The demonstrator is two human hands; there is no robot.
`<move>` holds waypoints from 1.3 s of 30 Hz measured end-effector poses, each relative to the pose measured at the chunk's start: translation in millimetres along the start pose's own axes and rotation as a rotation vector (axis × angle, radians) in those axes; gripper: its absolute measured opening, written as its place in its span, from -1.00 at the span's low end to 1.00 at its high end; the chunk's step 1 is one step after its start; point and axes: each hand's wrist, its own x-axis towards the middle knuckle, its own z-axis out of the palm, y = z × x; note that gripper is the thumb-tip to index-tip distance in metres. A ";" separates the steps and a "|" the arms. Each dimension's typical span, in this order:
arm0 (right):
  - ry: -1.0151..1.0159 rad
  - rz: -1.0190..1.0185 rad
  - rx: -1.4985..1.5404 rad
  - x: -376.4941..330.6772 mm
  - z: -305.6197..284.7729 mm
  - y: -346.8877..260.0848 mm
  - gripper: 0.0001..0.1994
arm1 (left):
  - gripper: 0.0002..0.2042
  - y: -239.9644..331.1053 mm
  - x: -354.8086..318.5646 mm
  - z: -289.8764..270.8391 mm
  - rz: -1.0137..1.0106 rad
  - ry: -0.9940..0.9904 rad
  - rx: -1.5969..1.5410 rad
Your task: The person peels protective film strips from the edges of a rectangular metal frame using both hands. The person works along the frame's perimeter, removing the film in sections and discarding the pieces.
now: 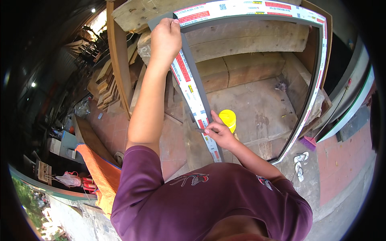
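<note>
Grey, white-filmed rectangular frame [188, 85] is steadied by gripping left hand [165, 39], slim dark piece [200, 130] seemingly pinched by right hand [222, 135]; firm bracing seems required.

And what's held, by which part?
Left hand grips the frame at its top-left corner; right hand pinches a dark piece, kind unclear, by one end.

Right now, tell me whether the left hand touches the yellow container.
Apart. The head view shows the left hand at the upper corner of the frame, well away from the yellow container.
</note>
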 end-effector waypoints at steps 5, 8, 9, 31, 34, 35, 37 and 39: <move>0.013 -0.051 -0.103 -0.9 6.5 -2.3 -0.93 | -0.71 -2.1 4.1 -2.2 -0.192 -0.268 -0.510; 0.035 -0.010 -0.133 -1.0 9.3 4.3 -0.92 | -0.77 -20.2 4.7 -4.4 -0.262 -0.356 -0.899; 0.041 -0.012 -0.143 -0.2 11.5 5.5 -0.92 | -0.77 -26.5 7.0 -8.1 -0.276 -0.378 -1.014; 0.259 -0.160 0.172 214.7 -32.2 -146.4 -0.77 | -0.69 -37.6 43.5 -29.1 -0.015 -0.315 -0.169; 0.272 -0.184 0.169 228.1 -32.3 -151.1 -0.77 | -0.77 -34.1 29.5 -25.0 -0.149 -0.262 -0.429; 0.274 -0.203 0.177 231.9 -34.2 -151.8 -0.77 | -0.79 -33.2 28.4 -23.7 -0.161 -0.252 -0.451; 0.277 -0.213 0.161 237.5 -37.9 -155.4 -0.76 | -0.81 -30.9 24.8 -23.8 -0.179 -0.232 -0.472; 0.273 -0.206 0.138 240.8 -41.3 -161.0 -0.76 | -0.80 -26.9 23.0 -24.4 -0.187 -0.216 -0.471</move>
